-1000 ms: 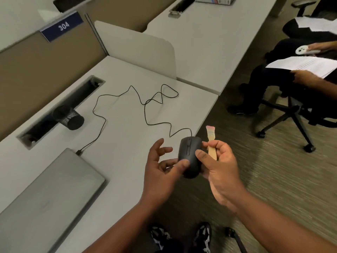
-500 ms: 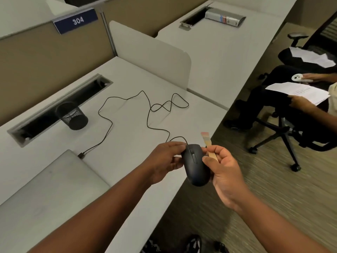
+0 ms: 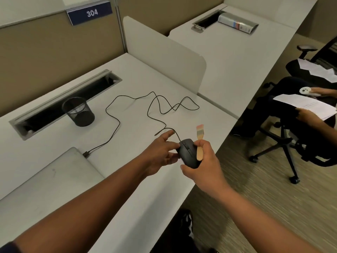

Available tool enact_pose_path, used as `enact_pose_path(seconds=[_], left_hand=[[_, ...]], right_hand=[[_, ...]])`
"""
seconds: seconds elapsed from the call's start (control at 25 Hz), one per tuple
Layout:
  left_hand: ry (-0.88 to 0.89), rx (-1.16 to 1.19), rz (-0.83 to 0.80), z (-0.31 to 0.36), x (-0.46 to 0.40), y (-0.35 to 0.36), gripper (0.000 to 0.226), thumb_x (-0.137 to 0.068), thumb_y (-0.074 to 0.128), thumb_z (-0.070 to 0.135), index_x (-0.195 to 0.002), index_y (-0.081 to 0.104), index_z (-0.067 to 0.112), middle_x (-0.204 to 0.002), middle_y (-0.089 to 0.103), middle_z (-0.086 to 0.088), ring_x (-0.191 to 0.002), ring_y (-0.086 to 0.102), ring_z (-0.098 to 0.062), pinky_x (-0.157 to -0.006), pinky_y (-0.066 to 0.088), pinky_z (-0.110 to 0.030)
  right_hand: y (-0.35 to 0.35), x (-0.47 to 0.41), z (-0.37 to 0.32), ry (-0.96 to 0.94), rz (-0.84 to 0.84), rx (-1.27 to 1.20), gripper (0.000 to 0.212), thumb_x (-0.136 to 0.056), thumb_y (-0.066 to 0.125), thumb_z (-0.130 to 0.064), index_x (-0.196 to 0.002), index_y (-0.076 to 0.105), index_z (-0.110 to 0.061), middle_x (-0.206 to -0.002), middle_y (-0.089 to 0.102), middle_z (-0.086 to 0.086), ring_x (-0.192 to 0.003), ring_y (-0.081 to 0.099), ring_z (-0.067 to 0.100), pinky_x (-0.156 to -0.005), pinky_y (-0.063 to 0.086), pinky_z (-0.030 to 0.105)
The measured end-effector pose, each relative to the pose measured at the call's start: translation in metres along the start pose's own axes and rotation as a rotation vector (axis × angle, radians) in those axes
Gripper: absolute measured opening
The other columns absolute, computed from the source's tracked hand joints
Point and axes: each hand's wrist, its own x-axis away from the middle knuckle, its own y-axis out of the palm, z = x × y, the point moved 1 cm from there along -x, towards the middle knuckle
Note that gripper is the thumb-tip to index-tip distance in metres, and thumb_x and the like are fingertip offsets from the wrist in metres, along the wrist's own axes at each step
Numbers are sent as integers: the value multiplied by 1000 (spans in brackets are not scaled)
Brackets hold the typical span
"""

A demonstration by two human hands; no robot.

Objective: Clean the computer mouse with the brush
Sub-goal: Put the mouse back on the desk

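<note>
Stretching far left to near right, a pale desk (image 3: 138,73) carries a mesh cup (image 3: 79,112), laptop (image 3: 45,181) and looping cable (image 3: 155,106). The right hand (image 3: 202,167) grips mouse (image 3: 187,154) and brush (image 3: 199,141); the left hand (image 3: 160,154) rests open-fingered against the mouse. Striped carpet (image 3: 255,189) lies right.

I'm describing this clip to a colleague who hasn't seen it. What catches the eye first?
Two bare hands meet over the desk's near edge: the right hand holds a black mouse and a wooden-handled brush, bristles up, while the left hand touches the mouse's side. The mouse's cable loops across the desk to a closed laptop.
</note>
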Motion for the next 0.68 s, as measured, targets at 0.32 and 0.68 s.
enact_pose_path(seconds=[0.32,0.68], left_hand=[[88,298,312,36,-75,-51,28,-97,75,10,-123,66,16,-132,73,-13,-102,69,-25,-86,56,-30],[29,38,379,19,-139,-63,80,-87,81,-4,-152,40,17,-115,77,-16,-114,72,-29,-96,59,-37]], right_hand=[[24,-89,13,-86,-131,59,72,-73,88,-19,-125,42,-38,-111,47,-19,-96,61,15,-71,50,16],[44,-155,41,-157,-84,165,66,-73,87,-14,-130,53,-18,-95,43,-12,-85,50,13,-66,42,14]])
